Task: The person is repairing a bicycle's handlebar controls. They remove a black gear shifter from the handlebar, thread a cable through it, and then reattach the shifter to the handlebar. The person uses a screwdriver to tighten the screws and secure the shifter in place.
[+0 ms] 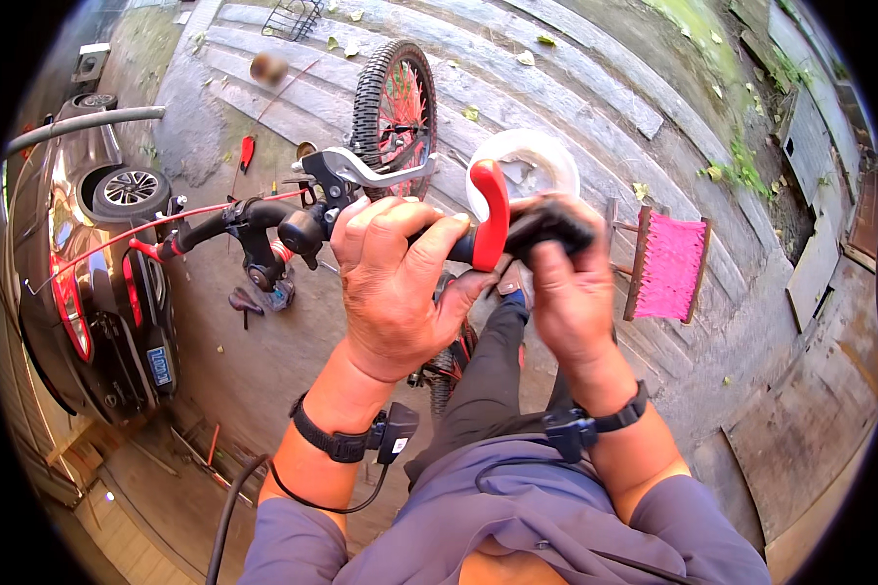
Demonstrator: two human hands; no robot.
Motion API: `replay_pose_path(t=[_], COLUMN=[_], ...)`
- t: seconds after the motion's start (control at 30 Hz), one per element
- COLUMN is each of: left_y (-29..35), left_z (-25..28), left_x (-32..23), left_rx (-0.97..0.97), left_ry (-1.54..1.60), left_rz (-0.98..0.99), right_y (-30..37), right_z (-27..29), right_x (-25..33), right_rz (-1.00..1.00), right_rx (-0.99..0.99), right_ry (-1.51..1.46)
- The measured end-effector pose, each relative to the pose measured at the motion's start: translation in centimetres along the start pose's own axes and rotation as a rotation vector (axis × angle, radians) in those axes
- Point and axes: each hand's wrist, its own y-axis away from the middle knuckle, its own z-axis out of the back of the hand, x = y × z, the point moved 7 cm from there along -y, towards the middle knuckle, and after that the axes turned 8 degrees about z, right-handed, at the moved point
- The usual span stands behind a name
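A bicycle handlebar (219,222) crosses in front of me, with a silver brake lever (385,175) on its right half. My left hand (395,283) is wrapped round the bar just behind that lever. Between my hands a curved red bar end (493,214) sticks up at the bar's tip. My right hand (571,292) is closed on a black piece (548,229) beside the red bar end; blur hides its exact kind. The knobbly front tyre (368,112) stands beyond the lever. Both wrists wear black straps with small devices.
A white tub (569,174) stands behind the bar end, and a pink woven stool (671,265) to the right. A dark car (102,322) is parked at left. A red-handled tool (247,152) and a black saddle (244,299) lie on the ground. Weathered planks (595,83) cover the far ground.
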Motion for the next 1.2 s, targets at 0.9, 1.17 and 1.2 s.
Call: replay_pose_path(t=[0.9, 1.17, 1.2], left_y=[-0.1, -0.8, -0.9], left_z=[0.1, 0.7, 0.7], left_x=[-0.4, -0.6, -0.7], left_rx=[0.025, 0.126, 0.143], left_ry=[0.042, 0.03, 0.033], left_rz=[0.01, 0.038, 0.054], right_y=[0.6, 0.7, 0.6], right_z=[-1.2, -1.1, -1.1], right_x=[1.2, 0.6, 0.5], right_rz=[-0.048, -0.097, -0.095], right_rx=[-0.035, -0.025, -0.024], right_ry=[-0.055, -0.015, -0.004])
